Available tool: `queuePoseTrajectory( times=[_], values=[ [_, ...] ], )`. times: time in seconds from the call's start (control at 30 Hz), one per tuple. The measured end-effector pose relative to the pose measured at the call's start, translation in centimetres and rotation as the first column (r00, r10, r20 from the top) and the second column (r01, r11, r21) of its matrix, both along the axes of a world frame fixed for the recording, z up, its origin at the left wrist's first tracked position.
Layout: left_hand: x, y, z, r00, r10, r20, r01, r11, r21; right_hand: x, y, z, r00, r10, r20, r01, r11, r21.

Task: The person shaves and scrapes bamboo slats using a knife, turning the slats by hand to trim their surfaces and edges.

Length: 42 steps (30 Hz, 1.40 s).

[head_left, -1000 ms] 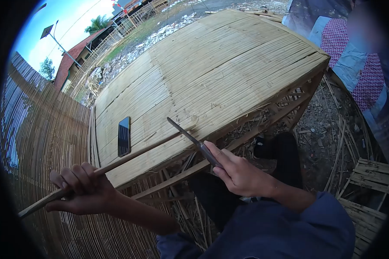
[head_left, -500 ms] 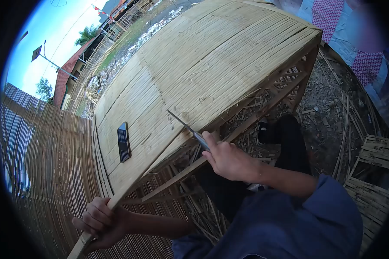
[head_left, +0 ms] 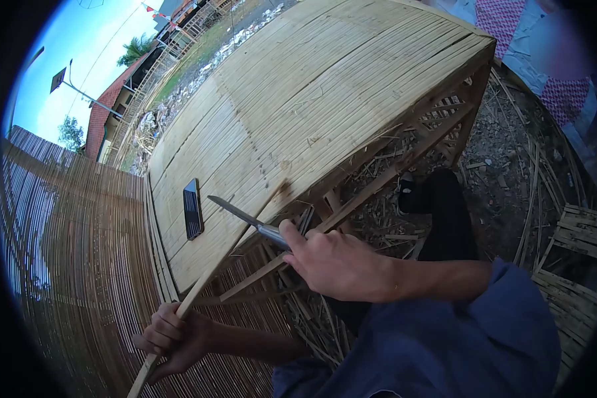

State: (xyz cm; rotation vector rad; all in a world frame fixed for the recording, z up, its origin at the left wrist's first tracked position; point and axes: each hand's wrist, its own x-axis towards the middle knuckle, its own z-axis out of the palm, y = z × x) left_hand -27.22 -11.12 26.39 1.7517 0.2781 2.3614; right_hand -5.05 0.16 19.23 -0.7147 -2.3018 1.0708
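Observation:
My left hand (head_left: 172, 337) is wrapped round a long bamboo strip (head_left: 209, 273) below the near left corner of the bamboo tabletop (head_left: 325, 86). The strip slants up and to the right, and its far part lies over the tabletop's near edge. In my right hand (head_left: 335, 262) is the handle of a knife (head_left: 249, 219), its blade pointing up and to the left. The blade is over the strip near the table edge; whether it touches the strip I cannot tell. A phone (head_left: 193, 209) lies on the tabletop, left of the blade.
A woven bamboo screen (head_left: 79, 265) stands along the left side. Bamboo scraps (head_left: 527, 199) litter the ground at the right, near a slatted bamboo frame (head_left: 570, 292). A person in patterned clothing (head_left: 564, 99) is at the upper right. Crossed struts show under the tabletop.
My left hand has moved right and down, and the strip is now tilted more steeply. My right hand has brought the knife down and to the left, nearer the phone.

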Motion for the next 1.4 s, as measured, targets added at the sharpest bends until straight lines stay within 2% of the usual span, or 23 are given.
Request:
queuePoseTrajectory(
  times=[0.07,0.1,0.23,0.27,0.33,0.37,0.4,0.47,0.57,0.7,0.8,0.83,0.87,0.93,1.03,1.13,1.2,1.27,1.33,1.4],
  values=[
    [0.3,-0.1,-0.4,1.0,-0.015,-0.022,0.015,1.0,0.007,-0.1,-1.4,-0.2,0.995,0.073,-0.061,-0.066,0.991,0.117],
    [0.8,-0.2,-0.6,1.0,-0.006,-0.029,0.007,1.0,0.01,0.5,-1.7,0.4,0.993,0.106,-0.046,-0.101,0.99,0.103],
    [1.5,-1.2,-1.9,0.996,0.093,-0.017,-0.092,0.995,0.03,0.7,1.2,-4.7,0.983,-0.178,0.045,0.169,0.974,0.149],
    [1.7,-1.4,-2.5,0.994,0.108,0.004,-0.108,0.993,0.044,0.9,2.5,-6.3,0.984,-0.179,0.009,0.178,0.981,0.075],
    [2.7,-1.7,-3.3,0.994,0.107,0.021,-0.108,0.992,0.07,1.6,1.4,-5.4,0.989,-0.137,-0.061,0.142,0.985,0.095],
    [2.8,-1.7,-3.6,0.996,0.087,0.006,-0.087,0.993,0.079,1.8,0.5,-4.5,0.996,-0.012,-0.085,0.017,0.998,0.055],
    [3.0,-2.1,-3.7,0.997,0.077,-0.009,-0.076,0.995,0.068,1.6,-0.6,-4.1,0.993,0.081,-0.082,-0.073,0.993,0.093],
    [2.6,-2.6,-4.3,0.989,0.125,0.073,-0.13,0.989,0.063,0.9,-1.7,-4.5,0.983,0.12,-0.139,-0.104,0.988,0.115],
    [1.7,-3.0,-5.1,0.983,0.126,0.131,-0.133,0.99,0.045,-0.5,0.9,-6.4,0.992,-0.034,-0.118,0.046,0.993,0.105],
    [0.4,-3.3,-6.1,0.968,0.136,0.213,-0.153,0.986,0.067,0.1,-0.1,-3.6,0.995,-0.031,0.092,0.024,0.997,0.073],
    [1.8,-3.2,-5.5,0.993,0.018,0.116,-0.024,0.998,0.052,0.1,-0.9,-4.5,0.996,0.088,0.006,-0.087,0.975,0.205],
    [2.1,-3.1,-5.5,0.993,0.019,0.115,-0.025,0.998,0.056,-0.2,-0.3,-5.3,0.994,0.091,-0.053,-0.081,0.982,0.169],
    [2.2,-3.0,-5.4,0.994,0.031,0.105,-0.037,0.998,0.058,0.0,0.4,-5.7,0.999,0.03,-0.032,-0.022,0.974,0.224],
    [2.6,-2.9,-5.5,0.994,0.063,0.094,-0.07,0.994,0.08,-0.5,1.6,-6.7,0.993,-0.085,-0.08,0.097,0.984,0.153],
    [3.0,-3.3,-5.3,0.989,0.148,-0.025,-0.146,0.986,0.079,-0.1,0.3,-5.3,0.997,-0.071,0.04,0.067,0.993,0.095],
    [3.4,-3.3,-5.3,0.99,0.141,0.014,-0.141,0.988,0.065,0.5,0.0,-6.7,0.995,0.09,-0.035,-0.08,0.973,0.214],
    [3.1,-3.5,-5.5,0.987,0.161,0.024,-0.162,0.984,0.077,0.2,1.6,-8.6,0.994,-0.081,-0.074,0.092,0.984,0.152],
    [3.2,-3.4,-5.7,0.986,0.164,0.008,-0.164,0.984,0.076,0.3,3.3,-9.2,0.977,-0.206,0.058,0.202,0.977,0.061],
    [4.1,-2.9,-5.4,0.987,0.162,0.005,-0.162,0.983,0.086,1.2,1.7,-7.4,0.996,-0.093,-0.007,0.094,0.993,0.072],
    [4.0,-3.2,-5.2,0.989,0.145,0.004,-0.145,0.986,0.078,0.9,0.0,-7.6,0.992,0.079,-0.102,-0.061,0.984,0.165]
  ],
)
